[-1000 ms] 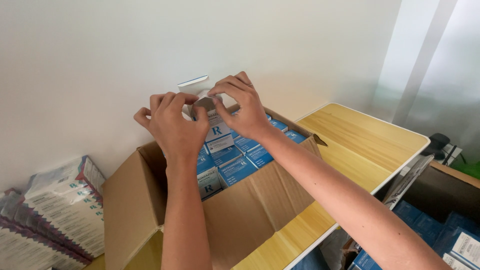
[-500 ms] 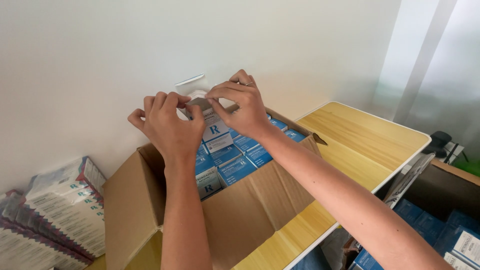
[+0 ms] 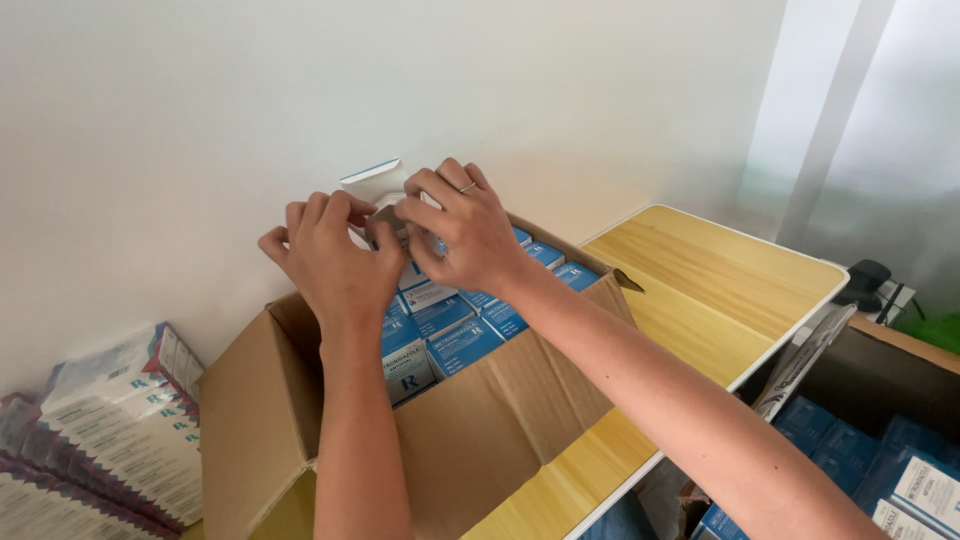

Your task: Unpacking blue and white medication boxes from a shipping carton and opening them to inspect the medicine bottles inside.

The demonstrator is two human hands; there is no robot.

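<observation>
Both my hands hold one small white and blue carton (image 3: 372, 186) above the open cardboard box (image 3: 500, 410). My left hand (image 3: 335, 262) grips its left side. My right hand (image 3: 460, 232) pinches its top end, where the carton's flap stands open. Most of the carton is hidden behind my fingers. Below it, the cardboard box is filled with several rows of blue and white cartons (image 3: 455, 335) of the same kind.
The box rests on a light wooden table (image 3: 720, 290) against a white wall. A stack of flat white cartons (image 3: 110, 430) lies at the left. Another open box with blue cartons (image 3: 880, 465) sits lower right, and a dark object (image 3: 868, 278) beyond the table.
My right hand has shifted left and down over the carton, covering more of it. The carton's open flap sits slightly lower. The view has drifted a little to the right.
</observation>
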